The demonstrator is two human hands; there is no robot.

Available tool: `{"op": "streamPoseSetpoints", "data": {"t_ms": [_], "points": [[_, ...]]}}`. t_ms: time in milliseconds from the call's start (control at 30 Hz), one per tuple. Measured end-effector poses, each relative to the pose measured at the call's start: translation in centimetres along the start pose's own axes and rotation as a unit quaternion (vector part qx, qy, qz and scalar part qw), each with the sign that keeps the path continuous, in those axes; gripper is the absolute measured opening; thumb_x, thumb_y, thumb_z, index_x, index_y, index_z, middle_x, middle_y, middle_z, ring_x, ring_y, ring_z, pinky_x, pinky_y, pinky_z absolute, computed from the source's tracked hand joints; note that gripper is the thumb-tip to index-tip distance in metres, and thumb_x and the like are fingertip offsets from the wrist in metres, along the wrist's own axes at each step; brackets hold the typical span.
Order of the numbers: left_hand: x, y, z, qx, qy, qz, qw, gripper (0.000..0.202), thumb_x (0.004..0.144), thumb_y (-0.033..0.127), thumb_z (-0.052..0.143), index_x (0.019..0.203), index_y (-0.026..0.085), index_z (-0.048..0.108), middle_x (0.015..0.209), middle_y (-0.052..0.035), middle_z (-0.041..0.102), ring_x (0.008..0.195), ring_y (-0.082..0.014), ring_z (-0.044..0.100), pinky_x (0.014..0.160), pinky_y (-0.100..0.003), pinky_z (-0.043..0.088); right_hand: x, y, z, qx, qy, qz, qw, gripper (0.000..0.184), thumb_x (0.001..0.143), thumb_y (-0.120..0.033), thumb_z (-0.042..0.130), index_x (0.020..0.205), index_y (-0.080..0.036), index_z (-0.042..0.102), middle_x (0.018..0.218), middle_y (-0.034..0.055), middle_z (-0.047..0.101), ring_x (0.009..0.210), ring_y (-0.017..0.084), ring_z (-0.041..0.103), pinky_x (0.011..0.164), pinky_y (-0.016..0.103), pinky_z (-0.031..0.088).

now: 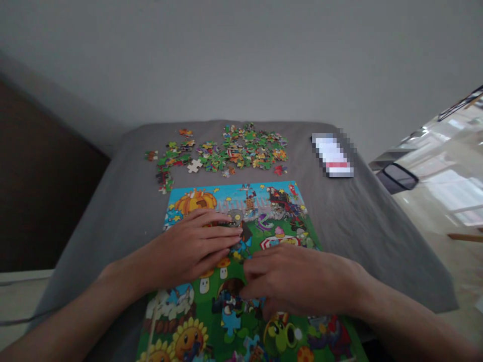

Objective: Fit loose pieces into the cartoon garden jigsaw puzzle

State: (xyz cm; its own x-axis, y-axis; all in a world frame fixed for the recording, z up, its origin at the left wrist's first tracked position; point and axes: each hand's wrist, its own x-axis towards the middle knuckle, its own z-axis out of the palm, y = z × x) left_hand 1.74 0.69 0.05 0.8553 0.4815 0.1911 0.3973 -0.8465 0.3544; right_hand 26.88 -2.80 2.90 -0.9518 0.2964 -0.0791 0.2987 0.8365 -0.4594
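A colourful cartoon jigsaw puzzle (234, 193) lies in front of me, with a blue sky, a pumpkin, sunflowers and zombies on it. My left hand (196, 244) rests flat across its left middle, fingers stretched out and pointing right. Over the centre right of the puzzle, my right hand (294, 279) has its fingers curled and pressed together low on the surface. Whatever is under or between those fingertips is hidden. A blue puzzle piece (231, 322) lies on the lower middle of the picture, just left of my right hand.
Many loose puzzle pieces (245, 146) are heaped beyond the puzzle's far edge, with one pale piece (194, 166) face down. A phone (334, 156) lies at the back right of the grey cloth (362, 226). A wall (234, 60) stands behind the table.
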Motion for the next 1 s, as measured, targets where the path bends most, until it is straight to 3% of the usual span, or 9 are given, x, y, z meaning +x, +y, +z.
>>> {"op": "streamPoseSetpoints", "data": {"t_ms": [133, 233, 333, 467, 567, 667, 800, 900, 1000], "points": [[-0.2, -0.1, -0.5, -0.004, 0.012, -0.014, 1.0, 0.033, 0.102, 0.025, 0.05, 0.133, 0.028, 0.063, 0.133, 0.0001, 0.068, 0.128, -0.02, 0.056, 0.112, -0.038, 0.044, 0.1, -0.3, -0.2, 0.012, -0.008, 0.015, 1.0, 0.021, 0.087, -0.024, 0.074, 0.108, -0.023, 0.068, 0.103, 0.0021, 0.071, 0.096, 0.018, 0.066, 0.078, 0.028, 0.05], [-0.4, -0.5, -0.8, 0.001, 0.023, -0.021, 1.0, 0.031, 0.101, 0.024, 0.052, 0.128, 0.03, 0.066, 0.13, 0.0009, 0.069, 0.126, -0.0197, 0.057, 0.111, -0.038, 0.045, -0.1, 0.4, -1.6, 0.145, -0.012, 0.01, 0.989, 0.01, 0.093, -0.016, 0.065, 0.101, -0.022, 0.068, 0.098, 0.0004, 0.072, 0.093, 0.014, 0.066, 0.079, 0.024, 0.05], [-0.8, -1.1, -1.1, 0.011, 0.032, -0.023, 0.999, 0.033, 0.099, 0.022, 0.054, 0.129, 0.032, 0.065, 0.13, 0.0009, 0.068, 0.126, -0.0205, 0.057, 0.112, -0.04, 0.044, -1.3, 2.5, -3.3, 0.262, 0.09, 0.039, 0.96, 0.015, 0.098, -0.016, 0.056, 0.101, -0.021, 0.07, 0.098, 0.0012, 0.072, 0.094, 0.013, 0.066, 0.087, 0.027, 0.051], [-1.1, -1.5, -1.5, 0.025, 0.049, -0.017, 0.998, 0.037, 0.099, 0.02, 0.054, 0.132, 0.033, 0.062, 0.132, 0.0005, 0.066, 0.125, -0.0208, 0.057, 0.112, -0.041, 0.044, -3.7, 7.0, -4.2, 0.199, 0.3, 0.176, 0.916, 0.026, 0.098, -0.021, 0.054, 0.115, -0.025, 0.073, 0.102, 0.0045, 0.07, 0.092, 0.016, 0.065, 0.084, 0.031, 0.052], [-1.2, -1.5, -1.6, 0.033, 0.051, -0.01, 0.998, 0.036, 0.099, 0.02, 0.053, 0.132, 0.032, 0.062, 0.133, 0.0008, 0.066, 0.126, -0.0206, 0.056, 0.111, -0.04, 0.044, -4.6, 9.8, -3.6, 0.17, 0.349, 0.265, 0.883, 0.036, 0.091, -0.025, 0.062, 0.127, -0.023, 0.068, 0.109, 0.0069, 0.072, 0.087, 0.018, 0.065, 0.079, 0.033, 0.052], [-1.1, -1.4, -1.6, 0.032, 0.05, -0.009, 0.998, 0.034, 0.1, 0.021, 0.053, 0.13, 0.032, 0.063, 0.132, 0.0007, 0.066, 0.126, -0.0212, 0.056, 0.11, -0.04, 0.045, -4.4, 10.9, -2.7, 0.192, 0.357, 0.308, 0.861, 0.033, 0.086, -0.03, 0.069, 0.118, -0.02, 0.072, 0.099, 0.0067, 0.076, 0.08, 0.02, 0.068, 0.073, 0.034, 0.053], [-1.1, -1.4, -1.5, 0.028, 0.049, -0.014, 0.998, 0.034, 0.099, 0.021, 0.054, 0.13, 0.033, 0.063, 0.132, 0.0014, 0.066, 0.126, -0.0209, 0.056, 0.11, -0.039, 0.045, -3.7, 10.3, -2.6, 0.144, 0.304, 0.259, 0.906, 0.016, 0.091, -0.028, 0.064, 0.1, -0.022, 0.076, 0.091, 0.004, 0.075, 0.084, 0.019, 0.068, 0.077, 0.032, 0.052], [-1.1, -1.5, -1.5, 0.027, 0.049, -0.014, 0.998, 0.034, 0.099, 0.021, 0.054, 0.13, 0.034, 0.063, 0.132, 0.0018, 0.066, 0.125, -0.0204, 0.057, 0.111, -0.039, 0.044, -3.6, 9.5, -2.9, 0.098, 0.265, 0.206, 0.937, 0.023, 0.095, -0.019, 0.056, 0.101, -0.023, 0.078, 0.096, 0.0052, 0.073, 0.089, 0.017, 0.067, 0.082, 0.031, 0.051], [-1.1, -1.5, -1.4, 0.031, 0.048, -0.011, 0.998, 0.034, 0.1, 0.021, 0.054, 0.13, 0.033, 0.062, 0.132, 0.0017, 0.066, 0.126, -0.0202, 0.056, 0.111, -0.039, 0.043, -3.5, 9.5, -2.7, 0.1, 0.228, 0.197, 0.948, 0.027, 0.094, -0.015, 0.057, 0.108, -0.026, 0.078, 0.101, 0.004, 0.075, 0.092, 0.017, 0.069, 0.083, 0.029, 0.052]]}}
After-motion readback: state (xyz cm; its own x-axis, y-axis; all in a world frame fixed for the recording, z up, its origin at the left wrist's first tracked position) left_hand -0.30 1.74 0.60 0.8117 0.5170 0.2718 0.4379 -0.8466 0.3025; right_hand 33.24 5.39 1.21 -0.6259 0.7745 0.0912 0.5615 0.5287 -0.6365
